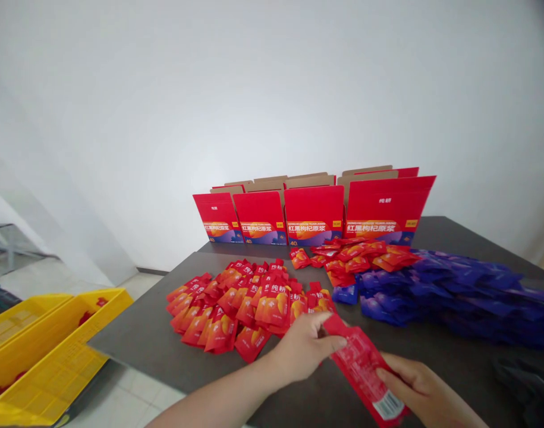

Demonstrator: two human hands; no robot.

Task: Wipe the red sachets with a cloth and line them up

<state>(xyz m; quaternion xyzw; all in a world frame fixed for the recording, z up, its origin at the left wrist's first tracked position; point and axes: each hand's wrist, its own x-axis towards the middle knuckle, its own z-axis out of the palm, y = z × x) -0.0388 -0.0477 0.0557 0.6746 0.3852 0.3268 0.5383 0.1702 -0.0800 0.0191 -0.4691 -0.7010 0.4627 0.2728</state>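
Between both hands is a red sachet (pixel 363 368), its printed back with a barcode turned up toward me. My left hand (pixel 305 345) pinches its upper end between thumb and fingers. The lower edge, near the barcode, is gripped by my right hand (pixel 408 383). Whether it is one sachet or a few stacked, I cannot tell. Just beyond my left hand lies a spread pile of red sachets (pixel 254 300), fronts up. More red sachets (pixel 356 258) are heaped farther back, beside a large pile of blue sachets (pixel 432 297) on the right.
Open red cartons (pixel 314 214) stand in rows at the back of the dark table (pixel 156 321), flaps raised, against a white wall. Yellow crates (pixel 88 356) with some red pieces inside stand on the floor left of the table. A dark object (pixel 525 380) lies at the right edge.
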